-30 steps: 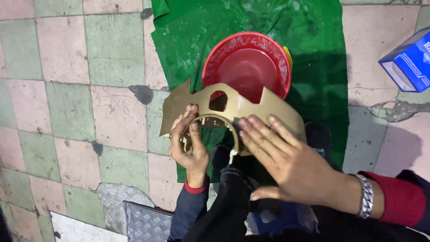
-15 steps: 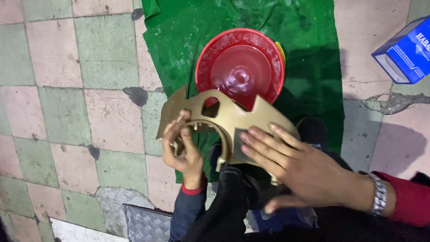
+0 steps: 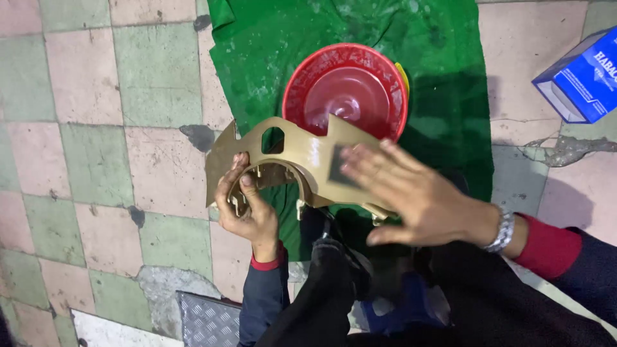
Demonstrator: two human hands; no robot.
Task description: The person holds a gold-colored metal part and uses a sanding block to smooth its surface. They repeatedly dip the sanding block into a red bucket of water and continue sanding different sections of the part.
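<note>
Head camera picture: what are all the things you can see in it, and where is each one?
Panel: one, gold-tan, curved and jagged with a cut-out hole, held up over the floor in front of the bowl.
Small pad: one, dark grey, flat on the panel under the right fingers.
Bowl: one, red, on the green cloth, top middle.
Cloth: one, green, spread on the floor.
Box: one, blue and white, top right on the floor.
Metal plate: one, grey with a ridged pattern, bottom left.
Floor: pink and green tiles, worn and cracked.
Watch: one, silver, on the right wrist.
Left hand: grips the panel's left end.
Right hand: fingers pressed on the pad.
</note>
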